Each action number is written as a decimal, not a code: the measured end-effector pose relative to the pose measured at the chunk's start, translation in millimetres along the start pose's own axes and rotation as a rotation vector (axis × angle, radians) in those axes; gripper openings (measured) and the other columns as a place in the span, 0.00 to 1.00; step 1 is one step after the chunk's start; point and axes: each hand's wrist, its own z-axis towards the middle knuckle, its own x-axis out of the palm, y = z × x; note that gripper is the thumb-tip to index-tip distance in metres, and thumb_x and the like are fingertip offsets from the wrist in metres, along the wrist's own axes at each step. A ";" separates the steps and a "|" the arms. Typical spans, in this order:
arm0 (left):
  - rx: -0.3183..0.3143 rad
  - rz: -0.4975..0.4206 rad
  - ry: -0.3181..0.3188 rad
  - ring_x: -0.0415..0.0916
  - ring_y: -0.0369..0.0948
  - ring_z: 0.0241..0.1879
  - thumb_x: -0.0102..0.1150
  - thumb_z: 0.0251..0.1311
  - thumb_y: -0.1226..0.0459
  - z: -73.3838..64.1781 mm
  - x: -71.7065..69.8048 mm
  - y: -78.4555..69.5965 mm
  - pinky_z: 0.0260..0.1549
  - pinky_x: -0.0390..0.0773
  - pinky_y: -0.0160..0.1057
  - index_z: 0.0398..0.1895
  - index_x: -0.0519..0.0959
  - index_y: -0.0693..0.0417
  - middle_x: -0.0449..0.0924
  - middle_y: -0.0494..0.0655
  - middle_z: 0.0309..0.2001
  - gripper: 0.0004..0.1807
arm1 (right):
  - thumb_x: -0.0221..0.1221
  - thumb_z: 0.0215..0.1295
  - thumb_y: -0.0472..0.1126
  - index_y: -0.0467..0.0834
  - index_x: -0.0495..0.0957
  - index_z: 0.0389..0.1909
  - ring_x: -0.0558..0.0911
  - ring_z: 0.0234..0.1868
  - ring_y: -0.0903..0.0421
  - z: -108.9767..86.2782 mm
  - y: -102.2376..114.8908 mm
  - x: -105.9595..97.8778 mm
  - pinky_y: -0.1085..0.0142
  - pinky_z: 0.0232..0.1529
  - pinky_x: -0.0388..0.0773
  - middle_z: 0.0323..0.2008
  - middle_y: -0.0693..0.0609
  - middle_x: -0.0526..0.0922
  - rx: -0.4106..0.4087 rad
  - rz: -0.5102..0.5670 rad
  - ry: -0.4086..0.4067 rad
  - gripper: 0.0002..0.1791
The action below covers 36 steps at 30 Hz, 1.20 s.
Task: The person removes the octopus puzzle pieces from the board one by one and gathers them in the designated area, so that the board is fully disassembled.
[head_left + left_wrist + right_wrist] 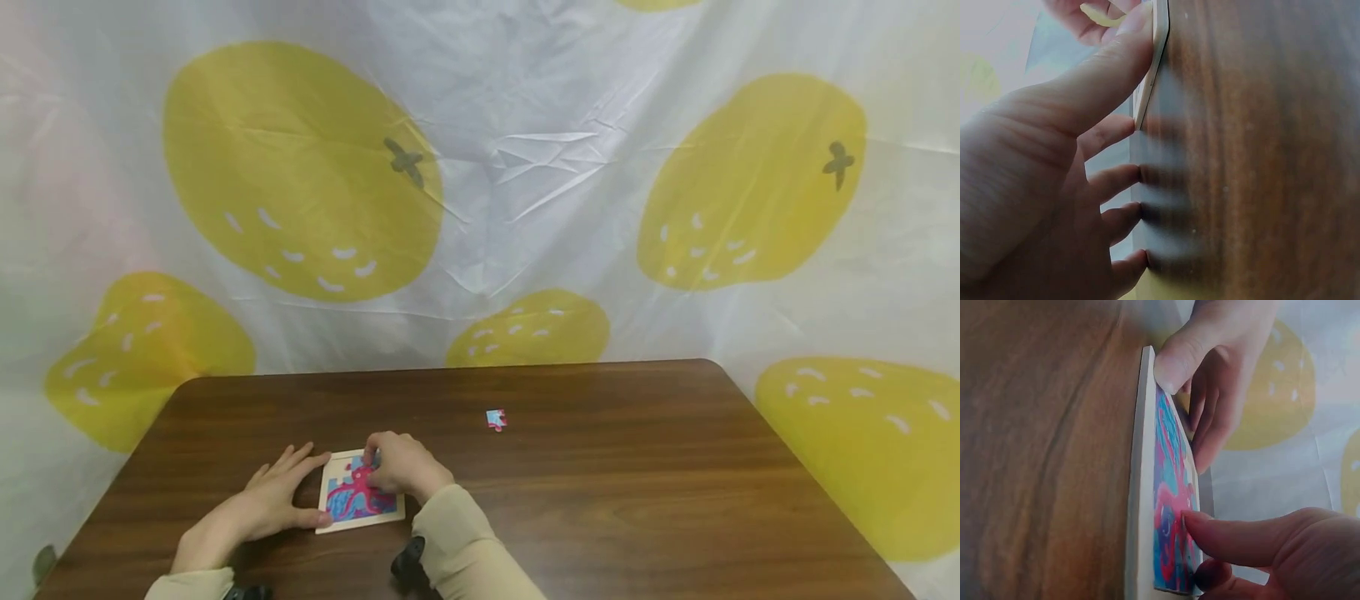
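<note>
A jigsaw puzzle (352, 504) of a pink octopus on blue lies in a pale wooden tray (360, 525) on the table; bare tray shows at its upper left. My left hand (262, 507) spreads along the tray's left side, its thumb on the near corner and index finger at the far one. In the left wrist view, the other fingertips (1138, 212) touch the tabletop. With curled fingers, my right hand (408, 467) pinches a bluish puzzle piece (377, 459) at the upper right of the picture; the fingers mostly hide it. Its thumb (1229, 537) touches the puzzle surface.
One loose puzzle piece (496, 419), blue and pink, lies on the brown wooden table (637, 483) to the right of and beyond the tray. A white cloth (525, 233) printed with yellow fruit hangs behind the table.
</note>
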 end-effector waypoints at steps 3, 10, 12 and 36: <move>0.001 0.003 0.002 0.40 0.72 0.69 0.71 0.47 0.42 -0.5 -0.4 -0.9 0.60 0.42 0.74 0.70 0.64 0.61 0.51 0.75 0.70 0.52 | 0.70 0.55 0.40 0.51 0.80 0.39 0.75 0.34 0.58 -1.4 -0.8 0.7 0.62 0.38 0.76 0.38 0.56 0.81 -0.017 0.009 -0.020 0.12; 0.004 -0.008 0.001 0.40 0.71 0.70 0.70 0.47 0.40 1.8 2.0 1.6 0.60 0.41 0.74 0.70 0.63 0.63 0.50 0.74 0.71 0.53 | 0.68 0.57 0.46 0.56 0.84 0.50 0.81 0.44 0.53 -10.6 6.1 0.9 0.54 0.42 0.80 0.48 0.56 0.84 0.019 -0.094 -0.056 0.18; 0.005 -0.010 0.004 0.39 0.71 0.70 0.70 0.47 0.40 3.2 1.6 0.9 0.60 0.40 0.74 0.70 0.63 0.63 0.50 0.74 0.71 0.53 | 0.68 0.57 0.49 0.58 0.84 0.51 0.82 0.46 0.52 -11.3 8.4 -0.4 0.53 0.42 0.80 0.49 0.56 0.84 0.028 -0.140 -0.064 0.19; 0.002 -0.015 0.013 0.40 0.72 0.70 0.72 0.46 0.43 -0.7 -1.3 -2.0 0.60 0.41 0.75 0.69 0.64 0.62 0.50 0.75 0.71 0.52 | 0.70 0.58 0.49 0.52 0.77 0.47 0.79 0.42 0.53 -7.1 13.4 8.2 0.56 0.42 0.78 0.41 0.53 0.77 0.064 -0.038 -0.060 0.18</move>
